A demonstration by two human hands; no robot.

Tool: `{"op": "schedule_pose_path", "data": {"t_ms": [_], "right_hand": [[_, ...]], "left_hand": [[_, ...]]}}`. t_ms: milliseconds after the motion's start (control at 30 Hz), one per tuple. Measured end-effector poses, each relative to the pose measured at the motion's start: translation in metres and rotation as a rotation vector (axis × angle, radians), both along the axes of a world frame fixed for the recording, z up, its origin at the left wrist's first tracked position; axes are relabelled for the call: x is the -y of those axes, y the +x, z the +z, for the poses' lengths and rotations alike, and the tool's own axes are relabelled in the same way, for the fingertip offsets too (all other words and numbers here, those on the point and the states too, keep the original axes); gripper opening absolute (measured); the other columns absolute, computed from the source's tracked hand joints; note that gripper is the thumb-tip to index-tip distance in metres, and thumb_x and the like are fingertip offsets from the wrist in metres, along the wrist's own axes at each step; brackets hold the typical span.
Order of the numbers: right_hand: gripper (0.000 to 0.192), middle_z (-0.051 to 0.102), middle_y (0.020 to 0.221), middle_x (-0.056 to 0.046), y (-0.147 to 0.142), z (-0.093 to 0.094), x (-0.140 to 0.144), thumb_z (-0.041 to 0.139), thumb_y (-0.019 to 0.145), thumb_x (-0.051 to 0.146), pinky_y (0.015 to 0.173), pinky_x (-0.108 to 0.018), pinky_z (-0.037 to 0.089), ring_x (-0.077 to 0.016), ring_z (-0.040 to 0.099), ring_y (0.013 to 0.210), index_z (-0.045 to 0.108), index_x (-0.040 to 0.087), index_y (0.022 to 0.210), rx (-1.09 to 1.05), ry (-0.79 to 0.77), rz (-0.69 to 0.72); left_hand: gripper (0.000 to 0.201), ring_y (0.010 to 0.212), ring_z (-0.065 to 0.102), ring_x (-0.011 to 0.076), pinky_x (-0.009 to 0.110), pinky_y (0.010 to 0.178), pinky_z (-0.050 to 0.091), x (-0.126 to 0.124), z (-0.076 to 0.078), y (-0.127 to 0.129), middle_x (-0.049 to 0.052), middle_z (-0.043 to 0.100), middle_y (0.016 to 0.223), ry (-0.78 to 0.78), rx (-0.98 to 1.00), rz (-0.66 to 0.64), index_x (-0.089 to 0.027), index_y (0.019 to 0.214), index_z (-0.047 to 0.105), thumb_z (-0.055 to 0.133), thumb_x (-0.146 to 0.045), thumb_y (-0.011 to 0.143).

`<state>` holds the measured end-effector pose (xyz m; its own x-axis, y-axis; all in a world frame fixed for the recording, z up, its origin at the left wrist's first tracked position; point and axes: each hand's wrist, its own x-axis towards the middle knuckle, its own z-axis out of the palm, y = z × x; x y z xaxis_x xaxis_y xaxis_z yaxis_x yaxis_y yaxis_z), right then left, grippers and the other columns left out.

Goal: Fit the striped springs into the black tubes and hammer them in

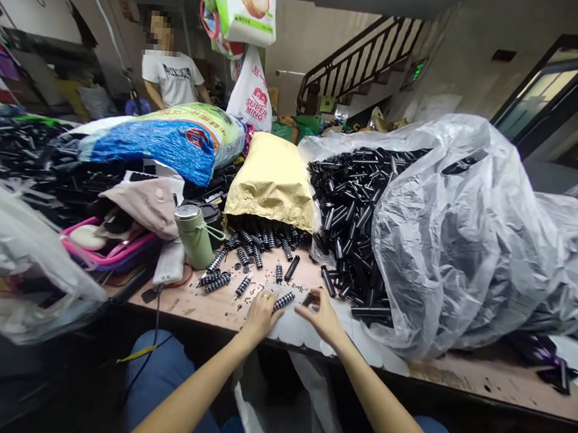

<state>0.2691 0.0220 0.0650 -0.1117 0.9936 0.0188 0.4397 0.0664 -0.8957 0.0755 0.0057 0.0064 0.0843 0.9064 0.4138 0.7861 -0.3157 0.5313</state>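
My left hand (261, 315) is closed at the table's front edge around one end of a black-and-white checkered roller (284, 300), which points toward my other hand. Just to the right, my right hand (325, 319) pinches a small black piece (307, 299) between thumb and fingers; its exact kind is too small to tell. Beyond my hands lie another checkered roller (279, 273) and a plain black tube (292, 268). More checkered rollers (215, 281) rest to the left, and several spill from the mouth of a yellow sack (271, 182).
A clear plastic bag (445, 254) bulges at the right beside a heap of black tubes (351, 208). At left are a green flask (193, 236), a white power bank (169, 262) with a cable, and a pink basket (112, 257). A person (172, 80) stands behind the table.
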Motion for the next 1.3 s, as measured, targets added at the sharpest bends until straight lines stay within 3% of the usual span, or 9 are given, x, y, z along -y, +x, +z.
{"op": "schedule_pose_path", "data": {"t_ms": [133, 267, 400, 533, 633, 767, 933, 1100, 1300], "right_hand": [[0.072, 0.056, 0.123, -0.019, 0.025, -0.030, 0.029, 0.081, 0.054, 0.050, 0.105, -0.054, 0.038, -0.0432, 0.049, 0.121, 0.053, 0.024, 0.116, 0.330, 0.217, 0.001], [0.075, 0.056, 0.125, -0.019, 0.028, -0.041, 0.034, 0.081, 0.054, 0.048, 0.101, -0.056, 0.042, -0.0458, 0.050, 0.119, 0.054, 0.025, 0.120, 0.490, 0.321, 0.002], [0.080, 0.056, 0.124, -0.018, 0.023, -0.028, 0.028, 0.080, 0.055, 0.045, 0.100, -0.053, 0.045, -0.0417, 0.052, 0.118, 0.050, 0.020, 0.125, 0.549, 0.310, 0.049], [0.099, 0.043, 0.136, -0.022, 0.014, -0.007, 0.022, 0.078, 0.059, 0.046, 0.106, -0.052, 0.039, -0.0362, 0.041, 0.131, 0.031, 0.013, 0.139, 0.481, 0.382, 0.088], [0.103, 0.040, 0.140, -0.021, 0.001, 0.002, 0.019, 0.079, 0.060, 0.043, 0.109, -0.053, 0.035, -0.0350, 0.037, 0.134, 0.024, 0.015, 0.143, 0.461, 0.450, 0.195], [0.097, 0.038, 0.143, -0.018, -0.016, 0.000, 0.017, 0.077, 0.063, 0.040, 0.112, -0.054, 0.031, -0.0335, 0.034, 0.137, 0.027, 0.018, 0.143, 0.397, 0.438, 0.324], [0.086, 0.044, 0.141, -0.016, -0.033, 0.001, 0.011, 0.062, 0.071, 0.065, 0.100, -0.052, 0.044, -0.0315, 0.049, 0.126, 0.033, 0.024, 0.140, -0.067, 0.012, 0.256], [0.072, 0.070, 0.093, -0.013, -0.046, 0.019, 0.007, 0.020, 0.083, 0.077, 0.077, -0.046, 0.055, -0.0280, 0.069, 0.088, 0.060, 0.022, 0.104, -0.384, -0.573, 0.276], [0.082, 0.070, 0.082, -0.014, -0.048, 0.033, 0.006, 0.011, 0.076, 0.085, 0.076, -0.047, 0.053, -0.0286, 0.069, 0.082, 0.061, 0.021, 0.085, -0.479, -0.801, 0.285]], "left_hand": [[0.027, 0.099, 0.061, 0.0263, 0.044, 0.089, 0.049, 0.023, -0.007, -0.010, 0.011, 0.066, 0.102, 0.046, 0.183, 0.034, -0.021, 0.111, 0.064, 0.054, -0.024, 0.086], [0.021, 0.087, 0.062, 0.0208, 0.033, 0.078, 0.051, 0.020, 0.013, -0.011, 0.007, 0.065, 0.093, 0.062, 0.537, 0.044, -0.019, 0.096, 0.065, 0.063, -0.036, 0.082], [0.027, 0.087, 0.061, 0.0182, 0.030, 0.079, 0.049, -0.001, 0.029, 0.000, 0.006, 0.065, 0.090, -0.037, 0.789, 0.028, -0.017, 0.101, 0.061, 0.058, -0.040, 0.086], [0.033, 0.060, 0.055, 0.0113, 0.024, 0.060, 0.046, -0.011, 0.033, 0.015, -0.002, 0.056, 0.069, -0.260, 1.035, -0.012, -0.016, 0.110, 0.055, 0.050, -0.041, 0.089], [0.028, 0.051, 0.049, 0.0096, 0.023, 0.053, 0.042, -0.007, 0.038, 0.025, -0.003, 0.055, 0.061, -0.419, 1.003, -0.090, -0.015, 0.096, 0.063, 0.061, -0.039, 0.080], [0.015, 0.063, 0.057, 0.0124, 0.024, 0.062, 0.044, -0.001, 0.046, 0.026, 0.001, 0.064, 0.068, -0.311, 0.821, -0.145, -0.014, 0.076, 0.067, 0.070, -0.028, 0.071], [0.016, 0.068, 0.062, 0.0151, 0.025, 0.065, 0.047, -0.001, 0.039, 0.016, 0.004, 0.068, 0.074, -0.058, 0.671, -0.041, -0.014, 0.079, 0.067, 0.062, -0.029, 0.080], [0.019, 0.074, 0.064, 0.0180, 0.028, 0.069, 0.050, -0.003, 0.024, 0.016, 0.008, 0.068, 0.081, 0.187, 0.248, -0.191, -0.015, 0.089, 0.065, 0.052, -0.029, 0.087], [0.014, 0.073, 0.062, 0.0199, 0.028, 0.064, 0.050, -0.007, 0.022, 0.019, 0.008, 0.063, 0.074, 0.211, 0.023, -0.239, -0.015, 0.087, 0.062, 0.053, -0.024, 0.084]]}}
